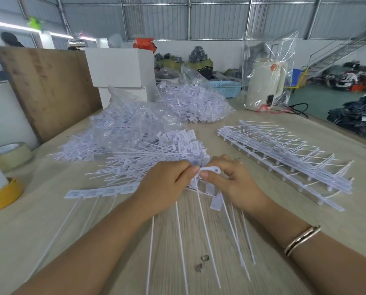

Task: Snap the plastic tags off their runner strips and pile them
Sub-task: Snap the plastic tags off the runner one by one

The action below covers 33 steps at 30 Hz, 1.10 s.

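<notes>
Both my left hand [167,179] and right hand [229,182] pinch one strip of tags [209,170] lying nine-to-three between them, tails toward six, loose pile [156,154] just beyond at twelve.

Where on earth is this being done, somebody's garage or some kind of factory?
Most likely a small factory or warehouse floor: corrugated metal walls, a worktable heaped with loose white plastic tags and stacked runner strips, and bundled goods lying on the floor behind.
</notes>
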Each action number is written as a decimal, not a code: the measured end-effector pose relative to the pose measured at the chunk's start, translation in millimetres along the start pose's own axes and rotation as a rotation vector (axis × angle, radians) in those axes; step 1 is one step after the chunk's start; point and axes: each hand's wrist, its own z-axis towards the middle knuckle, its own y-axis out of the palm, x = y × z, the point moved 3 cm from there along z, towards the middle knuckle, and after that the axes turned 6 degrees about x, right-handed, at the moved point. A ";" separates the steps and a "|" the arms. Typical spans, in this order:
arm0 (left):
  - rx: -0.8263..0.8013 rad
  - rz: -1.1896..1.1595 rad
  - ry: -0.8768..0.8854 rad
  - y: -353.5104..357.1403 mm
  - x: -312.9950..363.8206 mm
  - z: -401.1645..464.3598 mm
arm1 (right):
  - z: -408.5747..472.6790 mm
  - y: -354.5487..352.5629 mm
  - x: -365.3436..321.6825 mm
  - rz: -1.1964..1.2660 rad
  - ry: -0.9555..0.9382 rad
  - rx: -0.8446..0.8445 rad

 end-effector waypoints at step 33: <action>0.176 -0.446 -0.099 10.2 17.6 -1.9 | -2.3 5.4 3.5 0.772 0.272 -0.120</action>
